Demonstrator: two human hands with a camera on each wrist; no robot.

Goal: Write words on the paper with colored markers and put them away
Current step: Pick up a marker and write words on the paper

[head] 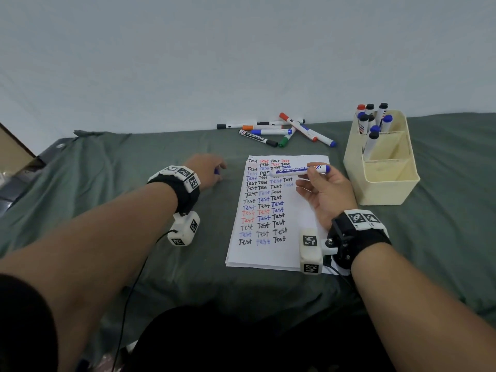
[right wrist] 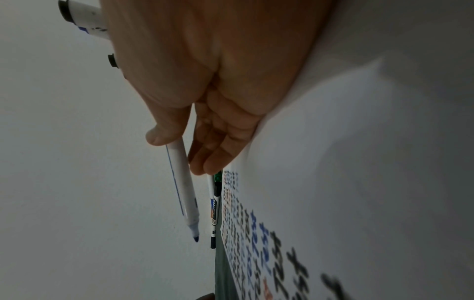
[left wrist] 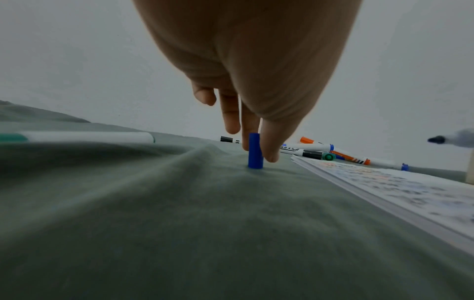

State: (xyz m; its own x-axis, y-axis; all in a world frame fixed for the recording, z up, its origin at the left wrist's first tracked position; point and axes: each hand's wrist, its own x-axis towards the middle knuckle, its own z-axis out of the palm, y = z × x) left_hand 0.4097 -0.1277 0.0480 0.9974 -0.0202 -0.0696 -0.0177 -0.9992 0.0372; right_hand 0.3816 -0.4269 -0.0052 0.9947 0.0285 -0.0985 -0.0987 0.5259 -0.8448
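Head view: the right hand [head: 326,194] pinched one uncapped blue marker [head: 300,169] at centre frame, its long axis running left-right over the paper [head: 298,210], tip toward the left hand [head: 208,170]. Seven loose markers [head: 276,130] lay above; about eight stood in the holder [head: 381,167] at right.

Left wrist view: thumb and fingertips [left wrist: 269,146] pinched the single blue cap [left wrist: 255,151], upright on the cloth [left wrist: 179,213], mid-frame.

Right wrist view: the bare tip [right wrist: 195,237] pointed toward the lower frame, so the cap-holding left hand seemed better placed to close the gap
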